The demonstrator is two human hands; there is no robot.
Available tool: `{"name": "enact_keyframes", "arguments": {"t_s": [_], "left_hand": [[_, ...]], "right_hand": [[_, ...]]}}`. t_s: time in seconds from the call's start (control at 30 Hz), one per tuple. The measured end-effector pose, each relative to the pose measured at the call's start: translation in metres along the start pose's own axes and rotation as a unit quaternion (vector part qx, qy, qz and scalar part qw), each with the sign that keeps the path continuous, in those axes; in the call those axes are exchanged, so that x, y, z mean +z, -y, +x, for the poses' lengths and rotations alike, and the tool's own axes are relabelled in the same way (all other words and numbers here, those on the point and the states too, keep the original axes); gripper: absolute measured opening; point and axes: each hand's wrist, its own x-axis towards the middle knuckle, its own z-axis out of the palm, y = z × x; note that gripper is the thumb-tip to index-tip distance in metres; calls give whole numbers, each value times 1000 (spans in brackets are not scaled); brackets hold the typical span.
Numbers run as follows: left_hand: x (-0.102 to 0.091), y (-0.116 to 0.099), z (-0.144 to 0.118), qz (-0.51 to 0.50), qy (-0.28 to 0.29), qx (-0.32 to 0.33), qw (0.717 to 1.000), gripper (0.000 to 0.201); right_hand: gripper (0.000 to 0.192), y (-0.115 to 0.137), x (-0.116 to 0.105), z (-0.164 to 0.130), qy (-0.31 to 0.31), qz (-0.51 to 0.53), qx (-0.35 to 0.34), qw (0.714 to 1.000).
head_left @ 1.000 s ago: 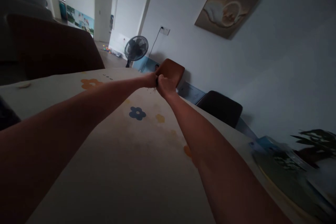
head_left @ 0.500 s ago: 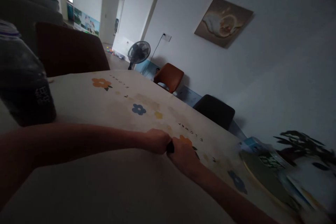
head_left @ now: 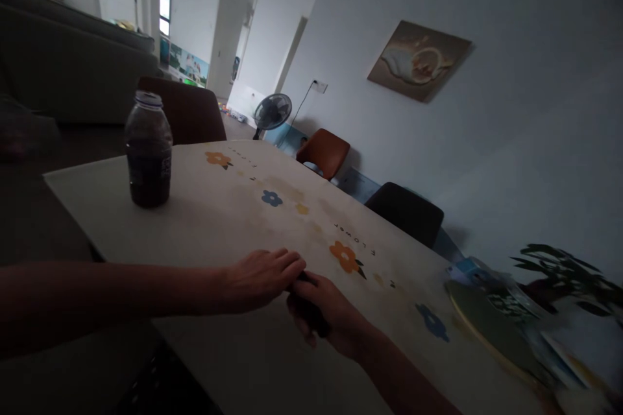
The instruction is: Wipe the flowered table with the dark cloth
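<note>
My left hand lies flat on the table, which is covered with a pale flower-print cloth. Its fingers are stretched out and their tips reach a small dark object. My right hand is curled around that dark object, just right of the left hand. The light is dim and the fingers hide most of the object, so I cannot tell what it is. Both forearms come in from the lower edge of the view.
A dark bottle with a pale cap stands near the table's far left corner. Chairs sit around the table: brown, orange and black. A round tray, papers and a plant crowd the right end. A floor fan stands by the wall.
Both hands have drawn back from the far table edge toward me. The left hand has gone from a fist to flat fingers. The view has swung left, bringing the bottle into sight.
</note>
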Motion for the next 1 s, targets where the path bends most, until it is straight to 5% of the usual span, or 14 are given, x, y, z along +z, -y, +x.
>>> {"name": "enact_keyframes", "arguments": {"t_s": [0.1,0.2,0.3,0.4,0.47,0.6,0.7,0.83,1.0], "left_hand": [[9,-6,-5,49,-37,12,998,31],[13,-11,-6,97,-7,47,994,18],[15,-11,-11,121,-13,110,986,3],[17,-11,-17,112,-11,99,989,5],[19,-13,-16,78,55,41,995,5],[16,-15,9,-24,130,-100,986,11],[6,-11,41,-111,98,-167,975,15],[-20,-17,76,-187,81,-175,963,7],[-45,-59,90,-347,183,-243,887,15]], "right_hand": [[31,-9,9,-9,23,47,17,998],[21,-17,15,-14,44,-5,102,994],[16,-21,21,-16,2,-62,148,987],[13,-27,24,-14,-43,-181,102,977],[8,-30,23,-11,-65,-359,29,931],[21,-25,13,-3,-129,-612,-8,780],[24,-2,-3,-1,-190,-647,-8,739],[23,31,-24,-16,-254,-684,-27,683],[16,32,-42,-59,-282,-740,-44,609]]}}
